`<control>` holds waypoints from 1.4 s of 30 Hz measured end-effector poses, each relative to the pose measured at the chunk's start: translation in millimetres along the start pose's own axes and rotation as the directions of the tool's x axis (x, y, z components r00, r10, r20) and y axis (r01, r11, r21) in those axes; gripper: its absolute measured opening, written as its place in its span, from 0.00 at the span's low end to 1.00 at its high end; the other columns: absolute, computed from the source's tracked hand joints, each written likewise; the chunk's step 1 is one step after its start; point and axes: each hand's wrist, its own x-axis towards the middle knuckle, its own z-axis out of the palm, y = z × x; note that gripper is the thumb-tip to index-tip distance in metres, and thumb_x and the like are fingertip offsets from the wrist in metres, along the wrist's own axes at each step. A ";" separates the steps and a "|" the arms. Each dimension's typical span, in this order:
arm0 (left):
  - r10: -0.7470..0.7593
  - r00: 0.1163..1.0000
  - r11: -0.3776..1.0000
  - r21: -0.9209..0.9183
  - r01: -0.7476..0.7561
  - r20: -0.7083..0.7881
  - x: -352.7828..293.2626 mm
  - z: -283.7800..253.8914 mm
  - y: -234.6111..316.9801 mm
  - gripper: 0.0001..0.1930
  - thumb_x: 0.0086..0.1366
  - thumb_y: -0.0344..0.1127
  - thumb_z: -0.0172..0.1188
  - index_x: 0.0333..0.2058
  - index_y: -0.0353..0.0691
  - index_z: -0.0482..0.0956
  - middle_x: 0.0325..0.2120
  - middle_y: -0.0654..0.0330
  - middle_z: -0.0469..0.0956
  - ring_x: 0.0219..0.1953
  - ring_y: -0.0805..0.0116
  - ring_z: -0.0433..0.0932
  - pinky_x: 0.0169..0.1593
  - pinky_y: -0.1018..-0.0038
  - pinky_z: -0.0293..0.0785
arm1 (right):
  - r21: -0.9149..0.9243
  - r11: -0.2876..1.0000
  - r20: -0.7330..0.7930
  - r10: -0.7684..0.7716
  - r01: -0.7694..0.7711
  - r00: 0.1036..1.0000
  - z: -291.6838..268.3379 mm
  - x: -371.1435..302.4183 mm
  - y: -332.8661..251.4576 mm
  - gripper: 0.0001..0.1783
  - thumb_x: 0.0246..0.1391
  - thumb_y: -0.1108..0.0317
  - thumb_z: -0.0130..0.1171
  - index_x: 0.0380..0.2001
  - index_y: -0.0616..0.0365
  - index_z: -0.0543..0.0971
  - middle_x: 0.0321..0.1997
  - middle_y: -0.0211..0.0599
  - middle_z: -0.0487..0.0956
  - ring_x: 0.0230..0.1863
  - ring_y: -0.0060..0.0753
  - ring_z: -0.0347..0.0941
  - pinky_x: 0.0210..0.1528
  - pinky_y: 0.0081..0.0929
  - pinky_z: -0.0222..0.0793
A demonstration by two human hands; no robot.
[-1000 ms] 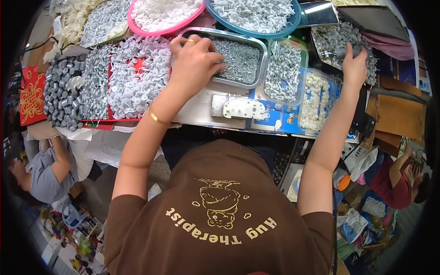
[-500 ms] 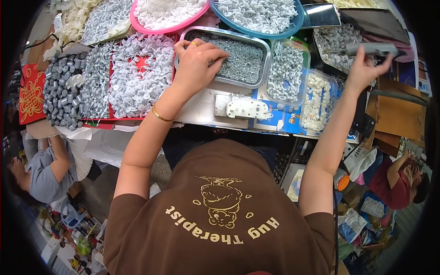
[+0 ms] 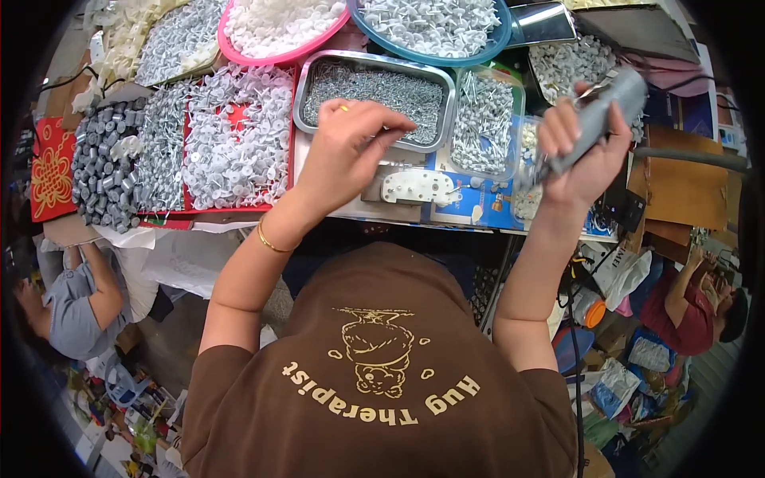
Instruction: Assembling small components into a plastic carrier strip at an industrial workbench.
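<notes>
My left hand is just before the near edge of a metal tray full of small silver screws. Its thumb and forefinger are pinched together; whatever they hold is too small to make out. My right hand is wrapped round a grey, elongated tool that looks like an electric screwdriver, raised over the right of the table and smeared by motion, its narrow end tilted down to the left. Between the hands, a white plastic plate with holes rests on a metal block at the table's near edge.
White-headed pins fill a red tray, a clear box and a teal basin. White parts fill a pink basin. Grey cylinders are heaped at left. A black cable hangs at right. Other people sit on both sides.
My right hand has closed round the grey tool and brought it left and nearer. My left hand has come out of the screw tray toward the white plate, still pinched.
</notes>
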 end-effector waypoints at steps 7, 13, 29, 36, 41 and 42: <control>0.158 0.981 0.987 -0.035 -0.155 0.112 -11.8 14.0 31.9 0.08 0.56 0.32 0.71 0.36 0.51 0.86 0.30 0.71 0.80 0.39 0.72 0.75 0.54 0.65 0.54 | -0.266 0.935 0.100 -0.217 0.236 0.971 33.5 -25.5 4.7 0.34 0.67 0.42 0.36 0.36 0.65 0.76 0.12 0.31 0.67 0.10 0.26 0.61 0.14 0.25 0.65; 0.196 0.973 0.973 0.100 -0.208 0.122 -21.7 36.6 35.3 0.08 0.51 0.41 0.74 0.29 0.54 0.84 0.29 0.76 0.79 0.36 0.72 0.74 0.52 0.61 0.54 | -0.366 0.869 0.197 -0.278 0.333 0.940 45.4 -48.1 43.5 0.39 0.64 0.33 0.41 0.42 0.67 0.73 0.15 0.32 0.68 0.14 0.26 0.63 0.16 0.27 0.64; 0.063 0.954 0.996 -0.079 -0.042 0.295 -17.7 42.0 24.4 0.18 0.60 0.32 0.66 0.46 0.41 0.69 0.40 0.60 0.79 0.48 0.58 0.76 0.56 0.54 0.55 | -0.640 0.694 0.283 -0.186 0.330 0.941 40.4 -54.6 66.3 0.40 0.56 0.25 0.52 0.33 0.59 0.66 0.17 0.32 0.66 0.15 0.25 0.62 0.17 0.25 0.64; -0.005 0.956 0.995 -0.093 0.034 0.293 -19.1 42.6 25.1 0.20 0.58 0.33 0.69 0.46 0.41 0.68 0.39 0.58 0.82 0.48 0.57 0.79 0.58 0.55 0.55 | -0.625 0.699 0.248 -0.246 0.349 0.937 45.4 -52.3 65.8 0.42 0.55 0.23 0.50 0.33 0.59 0.67 0.17 0.32 0.67 0.14 0.25 0.62 0.16 0.25 0.64; -0.027 0.956 0.993 -0.105 0.060 0.293 -17.3 41.8 23.9 0.21 0.59 0.32 0.68 0.46 0.41 0.68 0.40 0.57 0.82 0.47 0.55 0.79 0.59 0.55 0.54 | -0.645 0.675 0.255 -0.251 0.357 0.934 35.7 -35.5 76.1 0.39 0.57 0.26 0.51 0.31 0.58 0.66 0.16 0.32 0.66 0.14 0.26 0.62 0.16 0.25 0.63; -0.023 0.948 0.990 -0.126 0.066 0.319 -17.3 39.6 23.0 0.21 0.59 0.31 0.68 0.47 0.41 0.68 0.42 0.57 0.81 0.49 0.56 0.78 0.59 0.55 0.54 | -0.644 0.677 0.256 -0.247 0.356 0.935 36.1 -36.1 77.8 0.39 0.57 0.26 0.51 0.31 0.58 0.66 0.16 0.32 0.66 0.14 0.26 0.62 0.16 0.25 0.63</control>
